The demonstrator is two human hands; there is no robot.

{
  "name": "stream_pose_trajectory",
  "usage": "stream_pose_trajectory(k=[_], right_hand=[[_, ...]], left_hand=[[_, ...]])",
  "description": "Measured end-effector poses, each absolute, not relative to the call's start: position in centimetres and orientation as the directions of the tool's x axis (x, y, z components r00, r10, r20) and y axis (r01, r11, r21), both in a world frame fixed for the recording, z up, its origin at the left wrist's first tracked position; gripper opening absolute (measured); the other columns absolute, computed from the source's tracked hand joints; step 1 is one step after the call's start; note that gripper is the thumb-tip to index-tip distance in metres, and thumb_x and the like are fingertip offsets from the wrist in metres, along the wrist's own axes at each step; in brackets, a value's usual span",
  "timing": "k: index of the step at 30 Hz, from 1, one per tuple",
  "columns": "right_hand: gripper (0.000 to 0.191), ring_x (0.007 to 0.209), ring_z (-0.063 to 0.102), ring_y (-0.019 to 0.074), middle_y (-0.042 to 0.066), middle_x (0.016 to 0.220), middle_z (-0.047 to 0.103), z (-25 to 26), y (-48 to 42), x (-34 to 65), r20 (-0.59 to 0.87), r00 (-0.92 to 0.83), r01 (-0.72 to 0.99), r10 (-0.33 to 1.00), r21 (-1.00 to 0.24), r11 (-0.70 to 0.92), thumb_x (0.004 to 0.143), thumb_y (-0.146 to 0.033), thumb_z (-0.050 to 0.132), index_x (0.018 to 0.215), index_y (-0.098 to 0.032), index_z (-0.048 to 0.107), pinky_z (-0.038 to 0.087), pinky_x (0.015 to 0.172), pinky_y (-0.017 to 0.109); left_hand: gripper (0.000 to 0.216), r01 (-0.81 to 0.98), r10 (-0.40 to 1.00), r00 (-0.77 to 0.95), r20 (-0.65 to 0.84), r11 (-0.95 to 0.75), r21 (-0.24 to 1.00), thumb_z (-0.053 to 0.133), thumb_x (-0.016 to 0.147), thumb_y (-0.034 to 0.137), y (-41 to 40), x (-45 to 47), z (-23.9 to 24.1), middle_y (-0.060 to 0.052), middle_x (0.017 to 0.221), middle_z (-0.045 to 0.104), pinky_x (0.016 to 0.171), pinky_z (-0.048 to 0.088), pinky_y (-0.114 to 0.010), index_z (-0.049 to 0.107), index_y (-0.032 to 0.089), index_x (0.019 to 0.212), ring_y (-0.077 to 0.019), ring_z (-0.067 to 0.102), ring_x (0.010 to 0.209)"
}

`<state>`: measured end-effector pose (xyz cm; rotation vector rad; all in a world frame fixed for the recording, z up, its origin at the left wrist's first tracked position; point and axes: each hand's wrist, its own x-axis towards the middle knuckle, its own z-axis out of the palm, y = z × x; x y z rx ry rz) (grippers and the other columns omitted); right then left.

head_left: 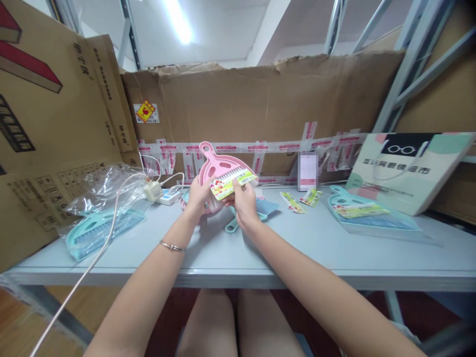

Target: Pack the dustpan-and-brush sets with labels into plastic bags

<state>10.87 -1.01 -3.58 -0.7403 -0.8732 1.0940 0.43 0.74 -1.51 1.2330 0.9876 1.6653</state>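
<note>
Pink plastic sits at the centre of the view: a pink dustpan [219, 166] is held upright just above a pale grey table [238, 253], its handle pointing up. A white-bristled brush [235, 174] lies across its mouth. The left hand [197, 196] is closed around the pan's lower left edge. The right hand [241, 203] pinches a colourful label card [226, 187] between thumb and fingers, holding it against the front of the pan. A thin bracelet [173, 246] circles the left wrist.

Just beyond the right hand, a teal brush [262, 208] lies on the table. 2 loose labels [293, 202] rest further right, near a packed teal dustpan [368, 215] with a label on top. A paper bag [405, 168] printed with spectacles leans behind it. At the far left, another teal set [100, 228] lies partly inside a clear plastic bag [100, 188]. A white power strip [163, 196] sits behind the left hand, and a white cable [92, 263] runs off the table's front edge. Taped cardboard [260, 99] walls off the back of the table.
</note>
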Motion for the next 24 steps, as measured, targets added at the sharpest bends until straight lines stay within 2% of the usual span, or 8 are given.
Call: stream_pose_trajectory(k=[3, 8, 13, 17, 21, 24], right_hand=[[0.035, 0.046, 0.058, 0.015, -0.001, 0.064, 0.06, -4.1, -1.1, 11.2, 0.281, 0.233, -0.359, 0.931, -0.865, 0.351, 0.075, -0.054, 0.057, 0.086, -0.025, 0.041, 0.032, 0.035, 0.024], [0.047, 0.05, 0.06, 0.0171, 0.0, 0.067, 0.061, -4.5, -2.1, 11.0, 0.278, 0.27, -0.341, 0.922, -0.867, 0.362, 0.071, -0.065, 0.055, 0.091, -0.025, 0.041, 0.034, 0.037, 0.026], [0.046, 0.05, 0.06, 0.0183, -0.004, 0.055, 0.055, -5.1, -2.3, 10.8, 0.229, 0.326, -0.368, 0.917, -0.863, 0.347, 0.073, -0.064, 0.053, 0.093, -0.025, 0.041, 0.038, 0.041, 0.027], [0.042, 0.044, 0.056, 0.015, -0.006, 0.052, 0.054, -5.7, -1.8, 10.8, 0.161, 0.328, -0.429, 0.931, -0.853, 0.298, 0.071, -0.061, 0.058, 0.086, -0.025, 0.042, 0.039, 0.041, 0.026], [0.045, 0.035, 0.046, 0.0097, -0.007, 0.046, 0.052, -5.5, -2.2, 11.1, 0.152, 0.304, -0.479, 0.94, -0.829, 0.289, 0.066, -0.061, 0.064, 0.072, -0.024, 0.041, 0.033, 0.037, 0.023], [0.051, 0.032, 0.032, 0.0064, -0.009, 0.036, 0.04, -5.1, -3.3, 12.0, 0.149, 0.316, -0.459, 0.937, -0.84, 0.289, 0.064, -0.062, 0.066, 0.059, -0.024, 0.033, 0.023, 0.034, 0.022]], left_hand=[[0.043, -0.147, 0.917, -0.175, 0.358, -0.383, 0.912, 0.073, 0.063, 0.045, 0.5, 0.8, -1.5, -0.005, 0.085, 0.066, 0.067, 0.051, -0.029, 0.057, 0.016, 0.09, -0.0194, 0.064, 0.077], [0.047, -0.049, 0.903, -0.139, 0.407, -0.417, 0.908, 0.064, 0.068, 0.059, 0.1, 0.9, -1.3, -0.004, 0.081, 0.064, 0.066, 0.049, -0.029, 0.055, 0.017, 0.088, -0.0197, 0.063, 0.076], [0.054, 0.203, 0.835, -0.032, 0.55, -0.533, 0.821, 0.08, 0.055, 0.041, -0.5, 0.5, -1.2, -0.005, 0.096, 0.064, 0.075, 0.046, -0.027, 0.057, 0.016, 0.098, -0.0208, 0.061, 0.088], [0.048, 0.271, 0.824, 0.083, 0.561, -0.561, 0.782, 0.077, 0.059, 0.032, -0.5, 0.2, -1.5, -0.004, 0.091, 0.063, 0.073, 0.046, -0.027, 0.056, 0.016, 0.099, -0.0197, 0.06, 0.085], [0.05, 0.229, 0.835, 0.063, 0.547, -0.545, 0.806, 0.077, 0.06, 0.031, -0.2, -0.3, -1.2, -0.006, 0.097, 0.064, 0.076, 0.047, -0.029, 0.057, 0.014, 0.103, -0.0217, 0.061, 0.09], [0.059, 0.096, 0.858, 0.084, 0.506, -0.513, 0.853, 0.079, 0.058, 0.031, -0.4, -0.7, -0.6, -0.009, 0.107, 0.065, 0.081, 0.048, -0.032, 0.057, 0.014, 0.11, -0.0244, 0.061, 0.098]])
